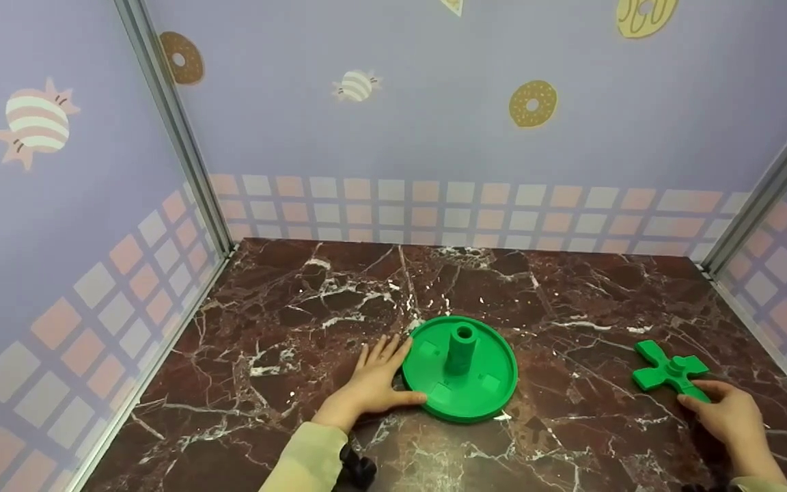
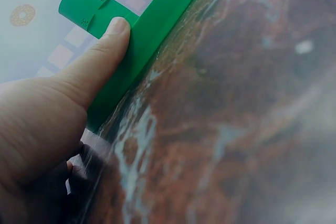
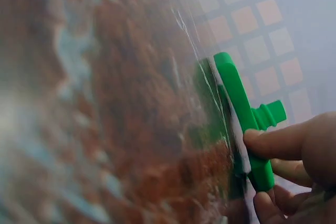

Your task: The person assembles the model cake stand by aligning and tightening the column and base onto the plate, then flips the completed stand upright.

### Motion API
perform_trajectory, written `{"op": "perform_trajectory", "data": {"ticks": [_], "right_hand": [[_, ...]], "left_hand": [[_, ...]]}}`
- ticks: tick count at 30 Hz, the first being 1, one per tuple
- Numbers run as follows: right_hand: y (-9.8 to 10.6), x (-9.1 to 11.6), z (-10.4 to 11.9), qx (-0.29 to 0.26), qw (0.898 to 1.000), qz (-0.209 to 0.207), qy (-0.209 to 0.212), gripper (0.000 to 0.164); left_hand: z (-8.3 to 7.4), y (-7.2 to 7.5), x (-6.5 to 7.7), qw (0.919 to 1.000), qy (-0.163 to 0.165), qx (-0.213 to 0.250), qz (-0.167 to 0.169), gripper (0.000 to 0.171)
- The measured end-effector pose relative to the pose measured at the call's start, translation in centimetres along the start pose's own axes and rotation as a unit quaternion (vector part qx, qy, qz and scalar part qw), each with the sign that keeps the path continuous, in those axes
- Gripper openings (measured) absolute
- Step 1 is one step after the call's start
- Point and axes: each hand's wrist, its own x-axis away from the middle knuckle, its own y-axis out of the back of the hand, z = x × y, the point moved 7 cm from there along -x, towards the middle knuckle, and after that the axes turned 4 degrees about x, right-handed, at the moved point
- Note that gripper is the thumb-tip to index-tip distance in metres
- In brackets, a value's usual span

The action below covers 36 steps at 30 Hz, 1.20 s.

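Note:
A round green dish [image 1: 482,403] with a raised rim and a hollow upright post [image 1: 462,355] at its centre stands on the table. Against its left side lies my left hand [image 1: 374,383], fingers spread and straight, the thumb touching the rim. The left wrist view shows that thumb [image 2: 102,56] straight along the dish's side. Far to the right, my right hand [image 1: 732,413] pinches one arm of a green cross-shaped piece [image 1: 654,376] with a short peg in its middle. In the right wrist view, the cross-shaped piece [image 3: 236,93] is close over the tabletop, peg facing up.
The dark red marbled table [image 1: 284,424] is bounded by a lilac back wall [image 1: 421,123] with tile and sweets prints. Side panels rise at left [image 1: 86,239] and right, joined by metal corner posts [image 1: 182,130]. Small white specks lie behind the dish.

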Motion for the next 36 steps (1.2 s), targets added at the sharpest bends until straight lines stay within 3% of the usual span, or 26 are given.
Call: {"op": "perform_trajectory", "data": {"ticks": [15, 27, 31, 36], "right_hand": [[0.2, 2.0, 6.3, -0.014, 0.991, -0.034, 0.131, 0.061], [-0.5, 4.8, 12.4, -0.069, 0.971, -0.068, 0.218, 0.047], [-0.9, 5.3, 13.9, -0.088, 0.966, -0.065, 0.234, 0.045], [-2.0, 5.2, 14.9, -0.121, 0.967, -0.026, 0.221, 0.046]], "left_hand": [[-0.2, 0.0, 0.0, 0.9999, -0.005, -0.011, 0.001, 0.111], [-0.2, 0.2, 0.2, 1.0000, 0.003, 0.001, 0.002, 0.110], [-0.2, 0.2, 0.2, 1.0000, 0.002, 0.000, 0.003, 0.110], [-0.2, 0.1, 0.1, 1.0000, -0.003, -0.003, 0.002, 0.111]]}}
